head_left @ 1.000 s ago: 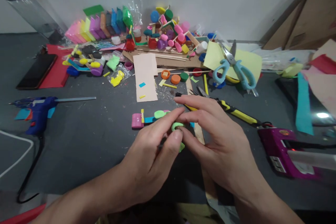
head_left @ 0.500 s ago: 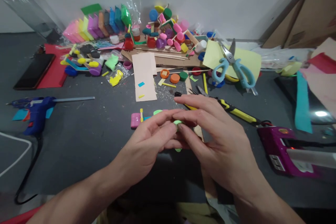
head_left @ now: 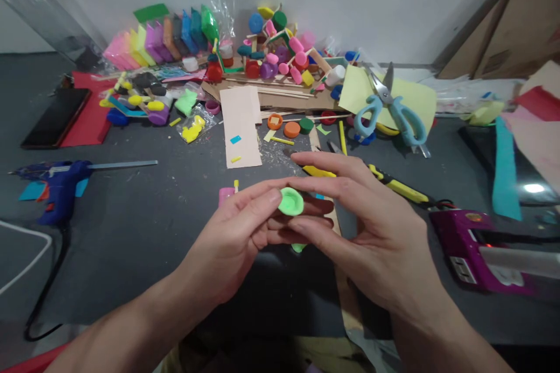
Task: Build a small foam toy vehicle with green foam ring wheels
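My left hand [head_left: 245, 218] is closed on a small light-green piece of modelling clay [head_left: 291, 201], its thumb on the left edge. The piece is round and shallow like a little dish, its hollow side facing me. Around its right side curves my right hand [head_left: 371, 215], fingers apart, with the thumb just below the clay and the index finger along its upper edge. Under my fingers a second bit of green clay [head_left: 298, 248] shows in part. A pink-purple piece [head_left: 226, 193] and a small yellow stick [head_left: 236, 185] are partly hidden behind my left hand.
A blue glue gun [head_left: 63, 186] lies at the left with its cord. Scissors [head_left: 387, 105] rest on yellow paper at the back right. A yellow-black cutter [head_left: 400, 186] and a purple power box [head_left: 472, 250] are at the right. Coloured clay packs [head_left: 170, 38] line the wall.
The green clay has turned so its hollow face shows. My right thumb has moved off it and the right fingers have spread. The left hand still holds the piece.
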`<state>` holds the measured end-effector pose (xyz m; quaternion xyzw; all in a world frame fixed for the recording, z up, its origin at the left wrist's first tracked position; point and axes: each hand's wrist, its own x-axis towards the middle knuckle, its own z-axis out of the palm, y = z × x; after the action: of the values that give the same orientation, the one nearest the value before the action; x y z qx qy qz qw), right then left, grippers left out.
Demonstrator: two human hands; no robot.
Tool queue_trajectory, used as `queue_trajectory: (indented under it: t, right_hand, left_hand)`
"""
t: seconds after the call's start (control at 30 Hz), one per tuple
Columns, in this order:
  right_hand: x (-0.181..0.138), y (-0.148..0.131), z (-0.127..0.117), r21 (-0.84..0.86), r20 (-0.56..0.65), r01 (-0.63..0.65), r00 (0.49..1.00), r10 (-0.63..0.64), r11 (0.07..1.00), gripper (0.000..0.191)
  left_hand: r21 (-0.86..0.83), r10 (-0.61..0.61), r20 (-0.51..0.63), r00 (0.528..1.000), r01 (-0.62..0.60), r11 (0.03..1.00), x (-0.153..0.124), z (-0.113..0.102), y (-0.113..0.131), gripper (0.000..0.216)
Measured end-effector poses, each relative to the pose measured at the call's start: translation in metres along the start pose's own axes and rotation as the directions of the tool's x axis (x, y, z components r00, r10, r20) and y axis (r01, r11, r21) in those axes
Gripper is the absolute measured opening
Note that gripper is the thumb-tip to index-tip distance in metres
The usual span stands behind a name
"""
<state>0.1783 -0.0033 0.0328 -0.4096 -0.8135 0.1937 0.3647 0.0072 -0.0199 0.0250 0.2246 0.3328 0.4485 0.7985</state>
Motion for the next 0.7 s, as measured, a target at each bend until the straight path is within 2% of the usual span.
queue_trajectory:
  t: [0.2, 0.4, 0.7]
  right_hand:
    - [0.002, 0.001, 0.002, -0.072, -0.024, 0.121, 0.992, -0.123, 0.99, 0.021]
    - [0.002, 0.005, 0.006, -0.213, -0.023, 0.269, 0.96, -0.28, 0.939, 0.024]
    - [0.0, 0.007, 0.011, -0.226, 0.021, 0.34, 0.939, -0.344, 0.913, 0.026]
  left_hand:
    - [0.055, 0.049, 0.056, 0.997, -0.053, 0.997, -0.002, 0.0, -0.001, 0.024]
    - [0.159, 0.083, 0.004, 0.997, -0.082, 0.984, 0.0, 0.003, 0.0, 0.02]
    - [0.163, 0.046, -0.042, 0.998, -0.039, 0.986, 0.002, 0.0, -0.003, 0.012]
